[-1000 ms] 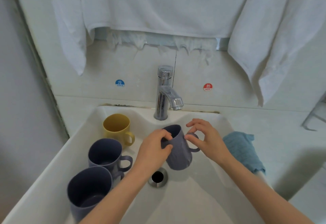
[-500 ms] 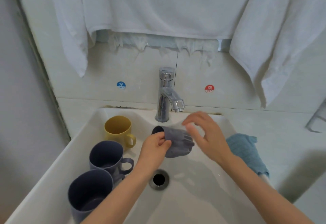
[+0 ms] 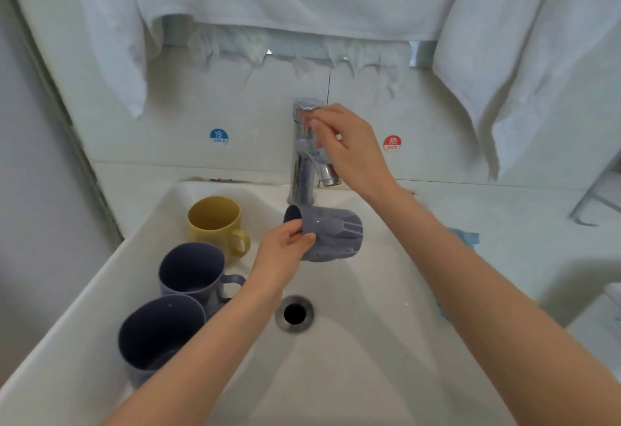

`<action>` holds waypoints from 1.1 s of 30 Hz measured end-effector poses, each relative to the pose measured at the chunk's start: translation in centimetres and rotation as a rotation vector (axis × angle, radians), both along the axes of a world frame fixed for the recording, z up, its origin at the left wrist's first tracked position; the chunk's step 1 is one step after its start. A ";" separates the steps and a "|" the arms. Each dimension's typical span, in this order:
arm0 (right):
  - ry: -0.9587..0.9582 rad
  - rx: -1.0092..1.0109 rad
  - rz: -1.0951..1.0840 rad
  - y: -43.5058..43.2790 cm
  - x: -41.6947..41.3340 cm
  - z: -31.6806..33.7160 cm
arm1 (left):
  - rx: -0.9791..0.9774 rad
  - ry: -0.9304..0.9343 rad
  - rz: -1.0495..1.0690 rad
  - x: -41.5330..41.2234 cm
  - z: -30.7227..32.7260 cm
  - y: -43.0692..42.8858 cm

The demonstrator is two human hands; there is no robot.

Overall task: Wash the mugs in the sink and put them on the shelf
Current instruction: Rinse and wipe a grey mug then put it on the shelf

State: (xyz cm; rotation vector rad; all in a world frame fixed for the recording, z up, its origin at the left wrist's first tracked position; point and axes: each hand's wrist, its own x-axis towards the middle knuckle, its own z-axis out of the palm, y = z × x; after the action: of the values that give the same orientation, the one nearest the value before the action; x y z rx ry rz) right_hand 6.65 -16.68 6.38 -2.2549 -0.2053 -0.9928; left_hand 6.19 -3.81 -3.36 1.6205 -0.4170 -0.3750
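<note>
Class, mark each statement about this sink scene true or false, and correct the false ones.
1. The left hand holds a purple mug on its side. True.
2. The right hand is inside a mug. False: it pinches the top of the tap.
3. Four mugs stand upright. False: three stand in the sink, one yellow mug and two purple mugs.
4. The cold sticker is left of the tap. True.
</note>
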 end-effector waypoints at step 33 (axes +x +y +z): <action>0.098 0.195 -0.095 -2.7 -6.3 -6.6 | -0.012 0.169 0.019 0.1 -0.7 0.0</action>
State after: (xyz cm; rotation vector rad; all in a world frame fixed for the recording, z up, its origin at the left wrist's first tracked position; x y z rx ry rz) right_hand 0.38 -19.33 -0.27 -2.1441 0.0402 -0.9061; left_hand 6.34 -3.81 -4.04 1.5658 -0.2751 -0.4905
